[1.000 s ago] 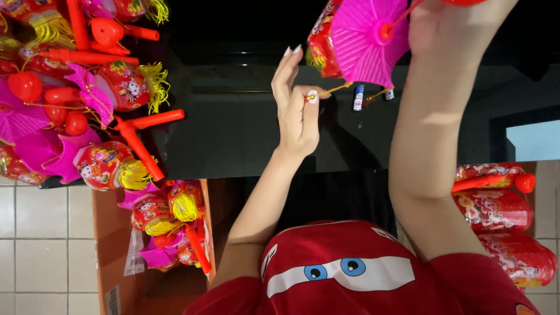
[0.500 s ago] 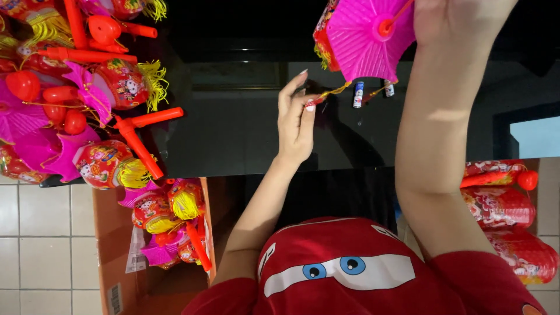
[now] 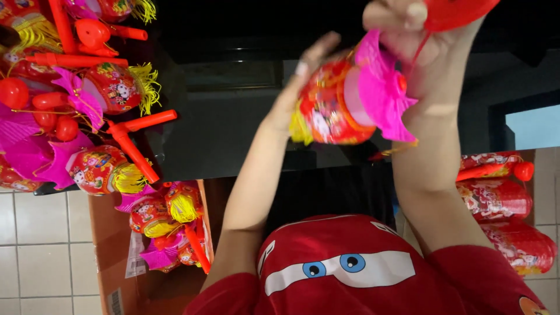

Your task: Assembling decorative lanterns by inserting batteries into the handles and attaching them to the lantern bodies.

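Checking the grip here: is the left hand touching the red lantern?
Touching. The head view shows the left hand pressed against the side of the red lantern, its fingers passing behind the drum with no gap visible.

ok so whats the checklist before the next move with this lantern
1. Right hand grips the lantern at its pink pleated cap: ok.
2. Left hand steady on the lantern body: cannot tell, it is blurred, fingers stretched out.
3. Yellow tassel free of the hands: cannot tell.
4. Red piece above the right hand fully in view: not ok, the frame edge cuts it off.
5. Lantern held apart from the pile of lanterns on the black table: ok.
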